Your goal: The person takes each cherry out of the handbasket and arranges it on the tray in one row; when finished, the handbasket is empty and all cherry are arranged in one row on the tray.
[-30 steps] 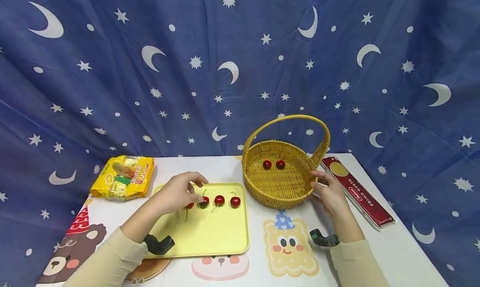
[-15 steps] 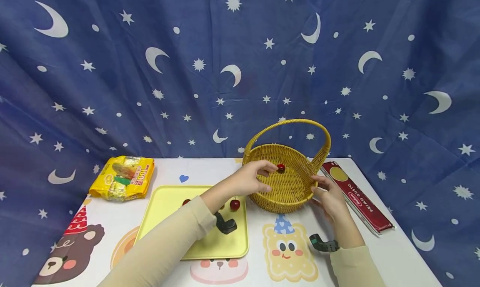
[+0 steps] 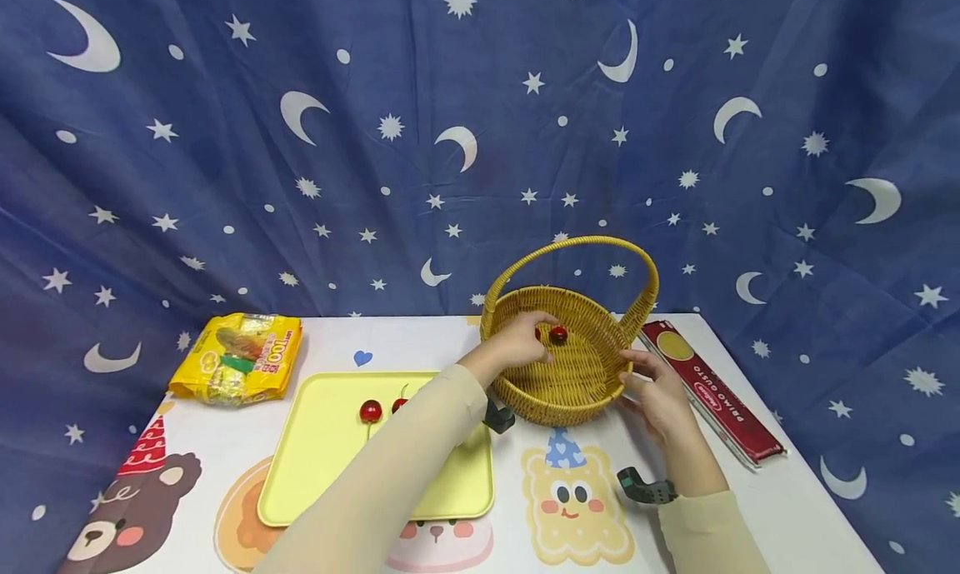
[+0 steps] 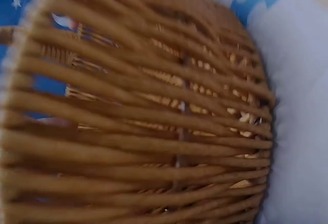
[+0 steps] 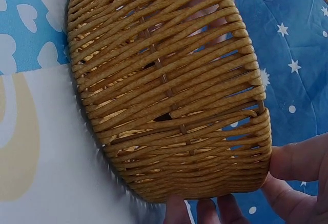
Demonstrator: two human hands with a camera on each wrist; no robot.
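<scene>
A woven wicker basket point(image 3: 573, 372) with a tall handle stands at the back right, two red cherries inside. One cherry point(image 3: 558, 335) lies beyond my left fingertips; the other is partly covered by that hand. My left hand point(image 3: 516, 345) reaches over the rim, thumb and fingers apart around the covered cherry, with no clear grip. The right hand point(image 3: 660, 397) holds the rim on the right, and its thumb point(image 5: 294, 160) presses there in the right wrist view. On the yellow tray point(image 3: 315, 461) are a stemmed cherry point(image 3: 371, 411) and another cherry point(image 3: 398, 405); my left sleeve covers more.
A yellow snack bag point(image 3: 240, 359) lies at the back left. To the basket's right is a long red pasta pack point(image 3: 716, 395). A blue star-and-moon curtain point(image 3: 375, 182) hangs behind the white printed tablecloth point(image 3: 517, 491).
My left hand has moved right from over the tray cherries into the basket, and its forearm now crosses the tray. The right hand stays on the rim.
</scene>
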